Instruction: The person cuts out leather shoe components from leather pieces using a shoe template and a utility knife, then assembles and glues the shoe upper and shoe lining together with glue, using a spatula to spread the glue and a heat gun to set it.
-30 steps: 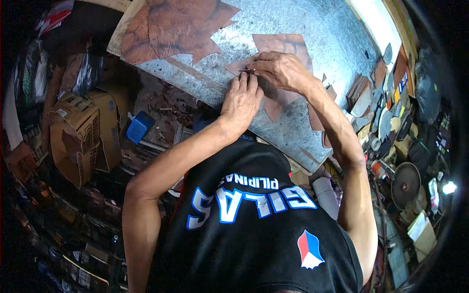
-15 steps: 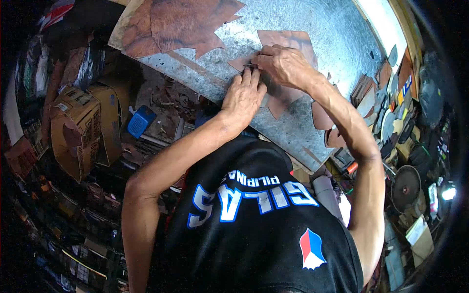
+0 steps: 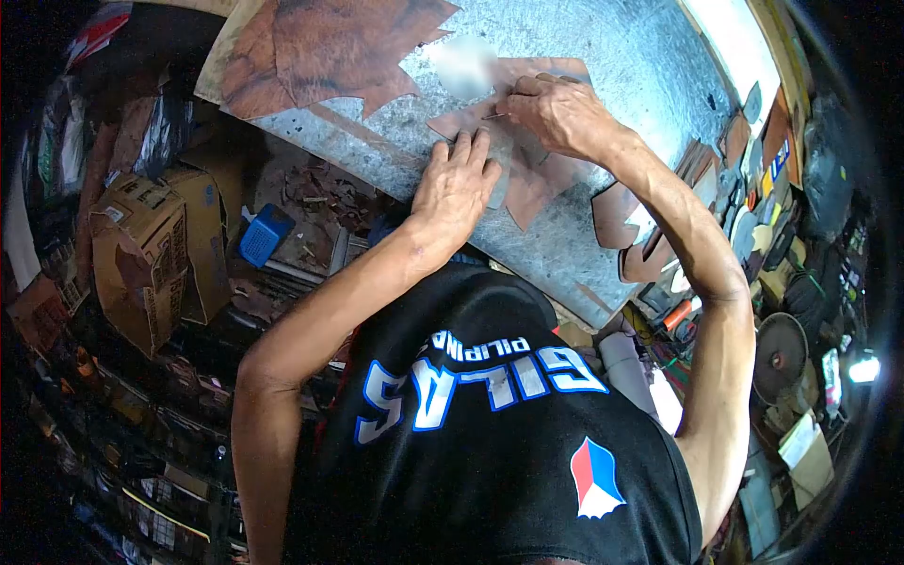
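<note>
A brown leather piece (image 3: pixel 530 200) lies on the metal-topped table (image 3: pixel 395 155) beneath and between my hands. My left hand (image 3: pixel 455 184) rests with its fingers stretched out, pressing near a greyish flat piece (image 3: pixel 509 158) that looks like a template. Just beyond those fingertips, my right hand (image 3: pixel 556 115) is closed around a thin, dark, pointed tool (image 3: pixel 492 116). The tool's tip sits by the leather's left corner, and its grip is hidden in my fingers, so its exact kind does not show.
A large jagged leather hide (image 3: pixel 339 52) covers the table's far left. Cut leather pieces (image 3: pixel 617 217) and flat templates (image 3: pixel 744 231) crowd the right edge. Left of the table are cardboard boxes (image 3: pixel 141 254) and a blue plastic container (image 3: pixel 266 237).
My right hand has lifted slightly away from my left fingertips, and the tool tip shows more. My left hand has shifted slightly left and toward me. The view has moved a little.
</note>
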`<act>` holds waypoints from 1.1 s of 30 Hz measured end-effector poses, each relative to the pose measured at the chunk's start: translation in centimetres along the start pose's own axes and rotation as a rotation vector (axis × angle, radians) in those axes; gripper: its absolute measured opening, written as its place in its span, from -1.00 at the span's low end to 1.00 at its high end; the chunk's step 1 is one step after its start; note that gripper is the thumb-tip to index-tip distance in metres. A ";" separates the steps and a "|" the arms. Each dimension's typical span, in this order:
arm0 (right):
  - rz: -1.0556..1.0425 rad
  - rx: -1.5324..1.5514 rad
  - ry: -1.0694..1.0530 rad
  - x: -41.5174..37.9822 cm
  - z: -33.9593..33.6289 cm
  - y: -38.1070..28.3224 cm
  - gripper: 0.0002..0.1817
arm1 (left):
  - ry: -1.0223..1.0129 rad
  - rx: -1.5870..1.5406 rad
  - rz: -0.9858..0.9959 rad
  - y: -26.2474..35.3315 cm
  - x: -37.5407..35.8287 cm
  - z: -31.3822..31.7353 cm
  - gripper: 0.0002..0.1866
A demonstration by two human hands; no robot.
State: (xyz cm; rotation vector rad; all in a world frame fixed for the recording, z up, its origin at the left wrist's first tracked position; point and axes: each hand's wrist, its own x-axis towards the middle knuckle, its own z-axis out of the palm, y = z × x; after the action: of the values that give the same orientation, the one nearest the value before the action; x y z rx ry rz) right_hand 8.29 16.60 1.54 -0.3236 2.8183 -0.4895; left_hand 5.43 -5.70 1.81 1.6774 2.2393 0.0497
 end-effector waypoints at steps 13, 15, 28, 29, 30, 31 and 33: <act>0.112 -0.036 -0.010 -2.1 -0.1 1.4 -0.75 | -0.020 0.092 0.000 0.1 0.3 0.0 -0.67; 0.120 -0.024 0.027 -2.3 0.1 1.4 -0.75 | -0.013 0.096 0.003 0.1 0.2 -0.1 -0.68; 0.126 0.049 0.036 -3.6 0.6 2.3 -0.73 | -0.046 -0.009 -0.021 0.2 0.5 -0.2 -0.64; 0.127 0.051 0.033 -3.7 0.6 2.3 -0.74 | -0.048 0.041 -0.009 0.2 0.4 -0.2 -0.65; 0.126 0.051 0.032 -3.7 0.5 2.2 -0.74 | -0.049 0.091 0.003 0.2 0.4 -0.2 -0.67; 0.125 0.050 0.034 -3.7 0.5 2.3 -0.74 | -0.047 0.093 0.001 0.1 0.4 -0.2 -0.67; 0.135 0.072 0.051 -3.8 0.6 2.2 -0.75 | -0.050 0.099 0.010 0.1 0.4 -0.1 -0.67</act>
State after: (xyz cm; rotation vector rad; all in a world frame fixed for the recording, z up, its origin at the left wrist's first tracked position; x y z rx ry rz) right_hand 11.67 19.43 1.00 -0.1068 2.8386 -0.5751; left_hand 5.41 -5.28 1.84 1.7203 2.2301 -0.1015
